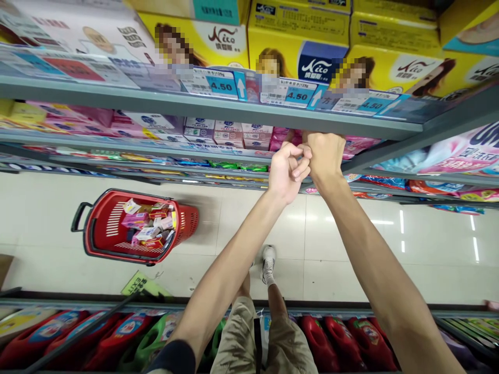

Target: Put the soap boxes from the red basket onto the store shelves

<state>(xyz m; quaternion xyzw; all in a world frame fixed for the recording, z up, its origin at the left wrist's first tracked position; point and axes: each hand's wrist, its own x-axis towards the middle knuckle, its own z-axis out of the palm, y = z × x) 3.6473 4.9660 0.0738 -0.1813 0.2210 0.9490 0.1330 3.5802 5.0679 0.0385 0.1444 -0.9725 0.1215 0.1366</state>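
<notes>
My left hand point(289, 171) is raised in front of the second shelf, its fingers curled in and nothing visible in them. Right beside it, my right hand point(325, 156) is bent at the knuckles and reaches in under the upper shelf's edge. Its fingertips are hidden, so what they touch cannot be made out. Pink packages point(356, 146) lie just behind both hands. To their left stands a row of small white-and-pink boxes point(229, 134).
Yellow Nico boxes point(298, 31) fill the shelf above, over price tags point(222, 85). A red basket point(105, 223) with several small boxes stands on the tiled floor to the left. Red bottles point(319, 343) line the shelf behind my legs. A shelf upright point(413, 137) is to the right.
</notes>
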